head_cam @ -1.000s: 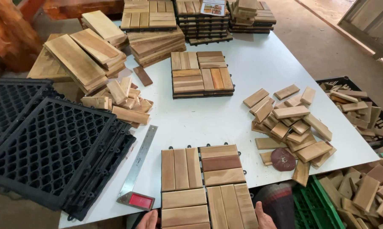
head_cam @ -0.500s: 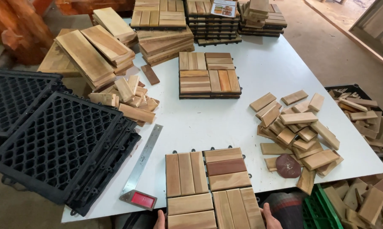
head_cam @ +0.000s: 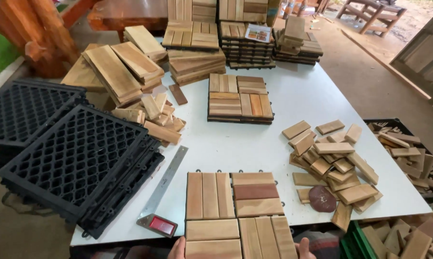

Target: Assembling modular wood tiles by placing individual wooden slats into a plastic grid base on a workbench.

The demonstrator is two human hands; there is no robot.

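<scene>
Down at the table's near edge, we hold a wooden deck tile [head_cam: 235, 216] by its two bottom corners.

Only our fingertips show: the left hand [head_cam: 178, 248] curls against the tile's lower left corner and the right hand [head_cam: 304, 248] against its lower right, though how tightly the fingers close we cannot tell, since the frame cuts them off. The tile lies flat on the white table [head_cam: 255, 144], slats in four squares, one slat darker red-brown. Just left of it lies a metal square ruler [head_cam: 161, 186] with a red handle. Farther left sits a stack of black plastic grids [head_cam: 77, 163]; to the right, a heap of short wooden slats [head_cam: 331, 163] and a round sanding disc [head_cam: 322, 198]. Beyond, a finished tile stack [head_cam: 239, 98].
</scene>
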